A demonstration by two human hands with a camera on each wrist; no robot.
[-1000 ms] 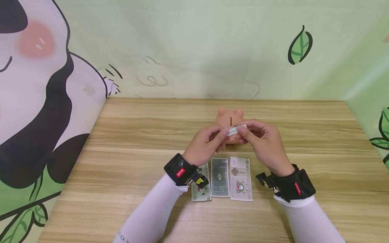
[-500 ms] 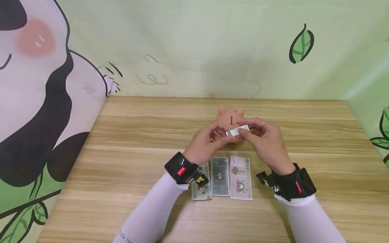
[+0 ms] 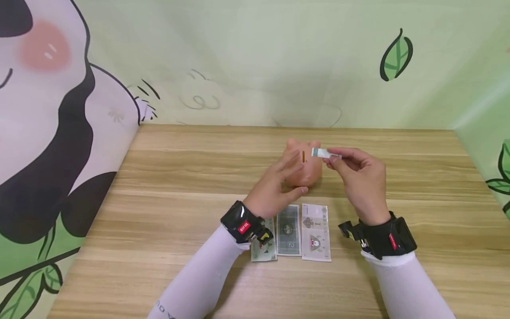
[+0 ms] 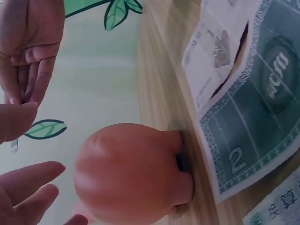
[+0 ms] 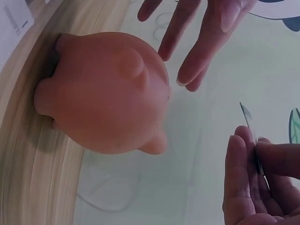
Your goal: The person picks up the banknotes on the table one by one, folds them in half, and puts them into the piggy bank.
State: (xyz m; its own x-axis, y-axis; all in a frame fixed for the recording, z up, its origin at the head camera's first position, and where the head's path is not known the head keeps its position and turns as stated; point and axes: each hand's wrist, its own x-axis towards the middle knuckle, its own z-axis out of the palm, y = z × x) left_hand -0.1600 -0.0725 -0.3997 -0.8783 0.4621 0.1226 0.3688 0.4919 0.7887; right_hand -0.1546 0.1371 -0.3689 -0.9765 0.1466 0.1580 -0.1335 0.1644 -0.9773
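My right hand [image 3: 361,179] pinches a folded banknote [image 3: 320,153] between thumb and fingers, its free end pointing left, just right of the slot in the piggy bank's top. The piggy bank [image 3: 310,176] is pink and stands upright on the table. On its left side, my left hand [image 3: 272,185] has its fingers extended and holds nothing; in the head view they overlap the bank's edge. From the right wrist, the folded note [image 5: 246,113] is a thin strip raised above the level of the piggy bank [image 5: 101,96], apart from it.
Three flat play banknotes lie side by side in front of the bank: a greenish note [image 3: 264,253] partly behind the left wrist strap, a dark grey-green note [image 3: 288,235], and a pale note [image 3: 316,241]. A printed backdrop [image 3: 255,66] rises behind the wooden table [image 3: 179,164].
Both hands were at the folded note in front of the bank. The left hand has let go and spread beside the bank; the right has carried the note up and right.
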